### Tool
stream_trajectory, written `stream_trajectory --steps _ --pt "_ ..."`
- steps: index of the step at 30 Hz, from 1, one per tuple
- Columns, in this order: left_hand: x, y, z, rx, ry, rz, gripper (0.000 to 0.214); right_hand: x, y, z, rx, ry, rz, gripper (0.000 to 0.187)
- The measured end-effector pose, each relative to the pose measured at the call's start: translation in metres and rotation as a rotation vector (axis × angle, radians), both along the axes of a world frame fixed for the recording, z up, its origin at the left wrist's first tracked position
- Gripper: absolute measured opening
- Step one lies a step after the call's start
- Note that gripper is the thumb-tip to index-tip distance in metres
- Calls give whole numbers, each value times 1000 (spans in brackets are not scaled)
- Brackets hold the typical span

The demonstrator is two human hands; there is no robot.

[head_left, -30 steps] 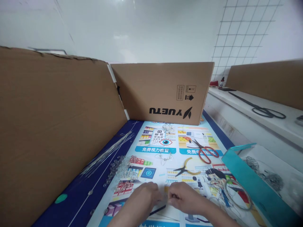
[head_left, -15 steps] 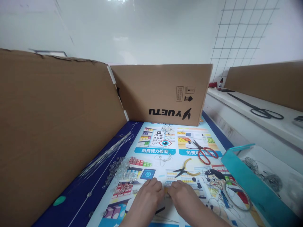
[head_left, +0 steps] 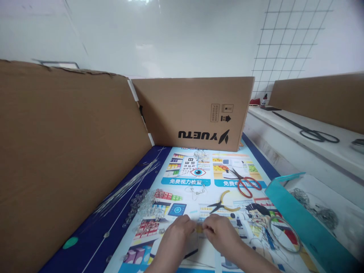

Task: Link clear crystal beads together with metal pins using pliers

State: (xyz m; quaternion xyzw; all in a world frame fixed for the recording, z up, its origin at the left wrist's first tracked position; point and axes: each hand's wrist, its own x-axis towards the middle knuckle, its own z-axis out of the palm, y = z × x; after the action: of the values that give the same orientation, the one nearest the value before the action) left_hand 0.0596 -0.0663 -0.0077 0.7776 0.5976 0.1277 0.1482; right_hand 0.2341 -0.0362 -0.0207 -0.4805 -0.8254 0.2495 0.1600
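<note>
Beads (head_left: 148, 204) lie at left, near the left hand (head_left: 179, 233) — it and the right hand (head_left: 220, 231) curl narrowly, just apart, any hold too small to tell — small, steady moves should serve best.

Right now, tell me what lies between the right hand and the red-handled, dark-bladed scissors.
Yellow-handled pliers with dark jaws lie between the right hand and the red-handled, dark-bladed scissors, in the head view.

The left hand (head_left: 179, 232) and the right hand (head_left: 221, 231) I see here are both bare, knuckles (head_left: 184, 219) rounded, and the visible forearms (head_left: 251, 258) are uncovered too
</note>
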Motion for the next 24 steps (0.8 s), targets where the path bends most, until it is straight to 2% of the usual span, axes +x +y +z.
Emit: stream_trajectory --steps 4,10,14,19,24 --pt "-3 4 -3 -16 -251 23 25 -1 3 -8 -127 218 -96 15" --pt "-5 9 -11 -94 -506 115 20 -7 6 -30 -470 584 -192 7" --pt "-3 11 -22 -199 -680 199 14 -8 7 -27 -625 684 -244 11" --pt "2 12 -35 -253 -889 254 7 -7 7 -25 -665 750 -235 22" --pt "8 12 -35 -288 -1036 300 10 -9 6 -34 -646 826 -242 30"
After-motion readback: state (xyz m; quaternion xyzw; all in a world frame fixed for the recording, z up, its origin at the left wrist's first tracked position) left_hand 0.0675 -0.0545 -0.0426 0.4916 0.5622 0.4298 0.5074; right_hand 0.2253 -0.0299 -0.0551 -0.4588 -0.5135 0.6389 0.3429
